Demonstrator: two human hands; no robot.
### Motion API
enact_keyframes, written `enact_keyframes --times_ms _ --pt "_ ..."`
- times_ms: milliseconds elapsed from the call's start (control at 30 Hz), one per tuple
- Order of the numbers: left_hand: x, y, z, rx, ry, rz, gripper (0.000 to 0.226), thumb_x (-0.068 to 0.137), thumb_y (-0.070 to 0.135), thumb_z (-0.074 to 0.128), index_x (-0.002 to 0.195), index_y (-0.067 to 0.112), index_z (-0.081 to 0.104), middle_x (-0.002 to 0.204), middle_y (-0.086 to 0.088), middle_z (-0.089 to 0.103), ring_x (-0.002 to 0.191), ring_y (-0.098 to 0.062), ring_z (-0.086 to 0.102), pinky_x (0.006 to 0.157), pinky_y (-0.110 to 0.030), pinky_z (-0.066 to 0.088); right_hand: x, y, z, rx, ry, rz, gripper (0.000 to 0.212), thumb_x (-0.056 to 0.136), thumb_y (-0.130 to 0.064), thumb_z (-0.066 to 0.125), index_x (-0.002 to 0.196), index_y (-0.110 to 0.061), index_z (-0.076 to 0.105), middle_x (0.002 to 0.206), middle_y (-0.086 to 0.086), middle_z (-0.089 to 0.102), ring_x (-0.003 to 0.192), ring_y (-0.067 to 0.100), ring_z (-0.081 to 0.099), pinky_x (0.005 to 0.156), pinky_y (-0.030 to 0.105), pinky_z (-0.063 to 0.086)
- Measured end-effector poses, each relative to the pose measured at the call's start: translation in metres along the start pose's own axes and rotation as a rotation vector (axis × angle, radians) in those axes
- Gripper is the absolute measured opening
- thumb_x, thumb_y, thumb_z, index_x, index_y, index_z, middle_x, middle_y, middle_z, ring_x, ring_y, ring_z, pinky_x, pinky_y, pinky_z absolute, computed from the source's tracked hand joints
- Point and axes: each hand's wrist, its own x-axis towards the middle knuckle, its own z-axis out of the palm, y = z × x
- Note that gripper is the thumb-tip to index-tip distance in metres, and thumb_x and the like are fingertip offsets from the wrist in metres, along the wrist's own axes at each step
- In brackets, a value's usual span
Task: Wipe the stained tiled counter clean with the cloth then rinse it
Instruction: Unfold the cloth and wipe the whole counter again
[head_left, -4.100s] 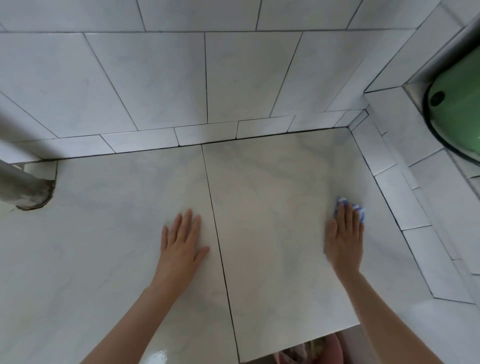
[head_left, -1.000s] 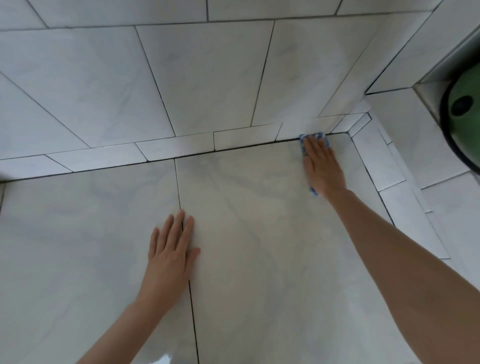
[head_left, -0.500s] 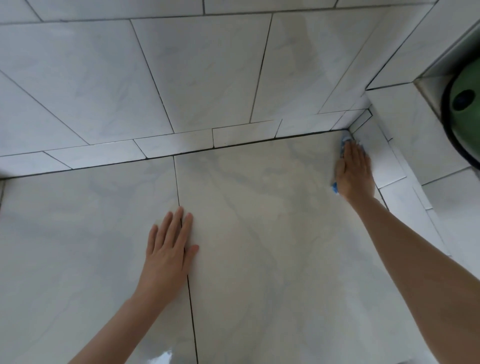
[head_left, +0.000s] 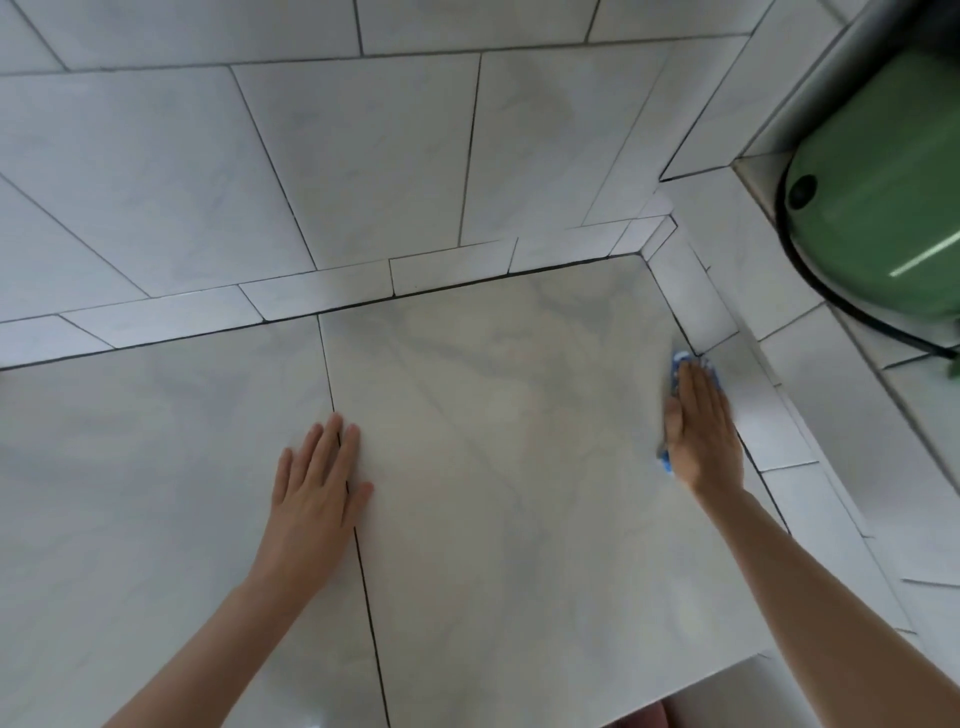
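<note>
Head view, here we go: my left grip (head_left: 317, 483) lies flat on the table (head_left: 493, 545), palm down, fingers straight and a little spread. It's released and holds nothing. It sits right across the dark grout line (head_left: 370, 613) between the two big tiles.

Over to my right grip (head_left: 701, 431): flat too, fingers straight and close together, palm pressing the cloth (head_left: 675, 374) onto the table. It's pressing, not clenched around it. The cloth is blue and mostly hidden under the grip. One bit pokes out by the fingertips, and another shows at the heel of the palm on the thumb side. It lies at the table's right edge, just beside the low tile strip (head_left: 696, 306), and short of the back corner.

The table is pale with grey veining, and there's a pale tiled wall (head_left: 363, 156) behind it. At the top right, past the strip, is a green rounded thing (head_left: 883, 208) with a black spot, well apart from both grips.
</note>
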Motion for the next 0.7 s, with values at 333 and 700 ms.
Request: enact_keyframes --times_ms 333,700 --pt "-0.034 0.003 0.0 -0.038 -0.025 0.003 0.061 0.094 0.047 0.019 0.142 0.012 0.032 0.15 -0.009 0.029 0.138 -0.019 0.015 0.111 -0.029 0.0 -0.043 -0.06 0.017 -0.135 -0.088 -0.059 0.103 0.062 -0.012 0.075 0.147 0.0 0.018 0.156 0.014 0.015 0.144 0.036 0.008 0.117 0.042 0.007" --pt "-0.068 0.001 -0.005 -0.07 -0.044 0.009 0.067 0.096 0.052 0.01 0.14 0.008 0.036 0.147 -0.013 0.033 0.136 -0.019 0.017 0.11 -0.025 0.0 -0.136 -0.18 0.035 0.061 -0.072 -0.569 0.05 0.101 -0.031 0.023 0.149 -0.021 0.021 0.157 -0.003 0.019 0.146 0.019 0.012 0.117 0.037 0.013"
